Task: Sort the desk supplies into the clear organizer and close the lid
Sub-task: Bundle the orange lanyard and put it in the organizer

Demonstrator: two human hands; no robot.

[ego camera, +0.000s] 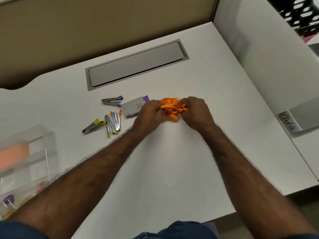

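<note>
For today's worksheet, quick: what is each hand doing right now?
Left hand: fingers closed on the orange lanyard.
Right hand: fingers closed on the same lanyard.

The clear organizer (25, 152) is blurred and cut off at left (contents indistinct).

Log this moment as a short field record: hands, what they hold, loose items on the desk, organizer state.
left hand: gripping the orange lanyard at its left end
right hand: gripping the same lanyard, bunching it up
lanyard clip: small metal clip dangling below the left hand
loose items: staple removers in a cluster, another one apart, gray card box beside the left hand
organizer: clear organizer at the desk's left edge, blurred; lid state unclear
surface: white desk with a gray cable hatch
</note>
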